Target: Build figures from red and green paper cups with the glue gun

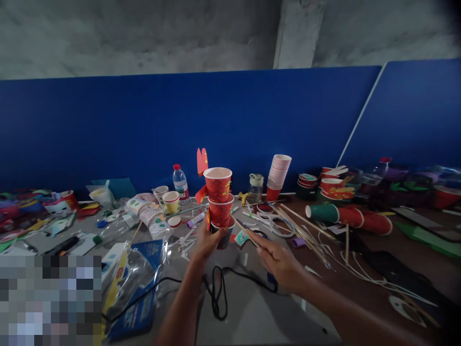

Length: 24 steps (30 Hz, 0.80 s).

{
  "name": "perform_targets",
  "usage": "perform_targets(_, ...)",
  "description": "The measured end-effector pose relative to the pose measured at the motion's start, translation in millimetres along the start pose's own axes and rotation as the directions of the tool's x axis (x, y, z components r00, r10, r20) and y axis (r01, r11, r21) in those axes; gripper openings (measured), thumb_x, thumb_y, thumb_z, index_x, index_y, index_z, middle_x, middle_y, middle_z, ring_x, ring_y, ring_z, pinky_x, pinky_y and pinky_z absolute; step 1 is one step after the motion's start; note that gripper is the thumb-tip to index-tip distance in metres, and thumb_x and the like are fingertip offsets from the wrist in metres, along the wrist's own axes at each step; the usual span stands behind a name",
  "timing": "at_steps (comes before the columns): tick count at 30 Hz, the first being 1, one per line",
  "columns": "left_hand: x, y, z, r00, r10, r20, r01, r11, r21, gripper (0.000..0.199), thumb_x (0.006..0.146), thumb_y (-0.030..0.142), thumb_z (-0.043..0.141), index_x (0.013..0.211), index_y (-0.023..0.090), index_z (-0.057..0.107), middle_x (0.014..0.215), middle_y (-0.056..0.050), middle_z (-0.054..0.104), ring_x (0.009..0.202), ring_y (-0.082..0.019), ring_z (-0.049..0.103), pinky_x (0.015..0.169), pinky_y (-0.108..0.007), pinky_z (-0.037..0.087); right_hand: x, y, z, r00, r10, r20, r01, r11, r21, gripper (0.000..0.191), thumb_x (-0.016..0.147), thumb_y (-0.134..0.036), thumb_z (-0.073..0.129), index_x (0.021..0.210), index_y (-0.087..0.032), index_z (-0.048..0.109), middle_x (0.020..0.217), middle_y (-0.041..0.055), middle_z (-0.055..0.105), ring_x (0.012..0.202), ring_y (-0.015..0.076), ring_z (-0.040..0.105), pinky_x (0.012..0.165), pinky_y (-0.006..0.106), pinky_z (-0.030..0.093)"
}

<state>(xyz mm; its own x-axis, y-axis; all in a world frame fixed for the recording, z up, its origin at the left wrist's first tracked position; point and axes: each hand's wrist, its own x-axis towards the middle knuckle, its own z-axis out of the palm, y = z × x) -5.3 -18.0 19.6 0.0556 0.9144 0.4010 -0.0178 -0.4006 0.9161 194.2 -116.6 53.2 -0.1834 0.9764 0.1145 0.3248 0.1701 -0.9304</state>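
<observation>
A stack of red patterned paper cups (220,211) stands upright above the table, with a darker cup (223,239) at its bottom. Red paper pieces (202,162) stick out from its left side. My left hand (209,240) is wrapped round the lower part of the stack. Just to the right, my right hand (272,254) grips a thin wooden stick (248,234), whose far end points at the lower cups. Whether the tip touches them, I cannot tell.
Behind the hands are a water bottle (180,185), a glass jar (256,188) and a tall leaning cup stack (278,175). Joined cups (348,217) and wooden sticks (300,230) lie right. A black cable (219,293) and blue packaging (139,288) are in front.
</observation>
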Motion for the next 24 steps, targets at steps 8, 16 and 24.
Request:
perform_targets(8,-0.2,-4.0,-0.9,0.997,-0.069,0.027,0.072,0.994,-0.088,0.054,0.06,0.041,0.079,0.106,0.018,0.063,0.104,-0.01,0.07,0.101,-0.029,0.061,0.089,-0.04,0.047,-4.2,-25.0,-2.7,0.938,0.233,0.255,-0.331,0.818,0.47,0.066,0.083,-0.039,0.054,0.143,-0.016,0.038,0.042,-0.0126,0.029,0.037,0.0059,0.014,0.04,0.02,0.015)
perform_targets(16,-2.7,2.7,1.4,0.996,-0.037,0.082,0.045,0.994,-0.099,0.057,0.063,0.039,0.077,0.113,0.019,0.06,0.11,-0.011,0.068,0.105,-0.029,0.06,0.092,-0.041,0.046,-4.1,-31.3,-8.3,0.873,0.276,0.401,-0.487,0.528,0.696,0.064,0.082,-0.025,0.055,0.142,-0.02,0.033,0.037,-0.014,0.028,0.034,0.0061,0.011,0.039,0.019,0.012)
perform_targets(24,-4.7,6.0,4.5,0.995,-0.018,0.099,0.026,0.996,-0.087,0.065,0.059,0.036,0.079,0.118,0.019,0.058,0.114,-0.012,0.066,0.115,-0.032,0.056,0.094,-0.043,0.045,-2.9,-31.3,-10.5,0.855,0.3,0.422,-0.517,0.453,0.726,0.047,0.086,-0.02,0.048,0.133,-0.021,0.043,0.035,-0.0136,0.027,0.033,0.0065,0.01,0.037,0.019,0.015)
